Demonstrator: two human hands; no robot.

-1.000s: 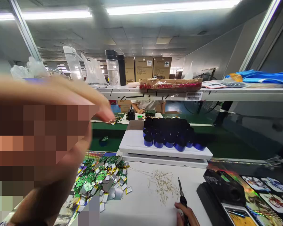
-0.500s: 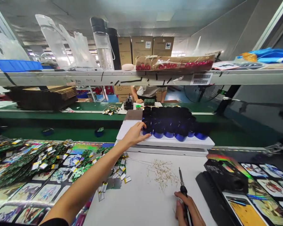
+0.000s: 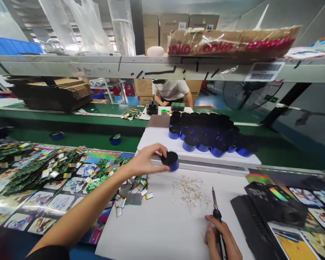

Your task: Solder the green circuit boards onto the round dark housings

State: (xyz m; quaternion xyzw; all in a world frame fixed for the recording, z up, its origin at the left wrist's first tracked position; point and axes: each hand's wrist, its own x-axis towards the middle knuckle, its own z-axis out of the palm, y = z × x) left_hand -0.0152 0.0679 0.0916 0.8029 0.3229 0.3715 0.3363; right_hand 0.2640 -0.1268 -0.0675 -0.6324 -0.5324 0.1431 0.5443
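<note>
Over white tabletop (image 3: 151,234), left hand (image 3: 143,162) fingers gripping black-topped blue cylinder (image 3: 170,161); right hand (image 3: 219,238) fingers closed around soldering iron (image 3: 216,209).

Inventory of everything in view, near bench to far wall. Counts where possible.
blue-and-black rolls: many, too packed to count, blue sides, black tops, on white tray
green circuit boards with silver tabs: heap, green and silver, left of white board
silver foil pieces: small pile, silver, at board's left edge
pale wire clippings: one loose patch, beige, on board
printed holographic sheets: several, multicoloured, both sides of board
black object: one, black, right of board, form unclear
cardboard boxes: several, brown, beyond shelf
metal shelf: one, grey, across view
fan: one, black, far right
co-worker: one, white shirt, far side
left hand: holds one roll near tray's front edge
right hand: grips soldering iron above board
</note>
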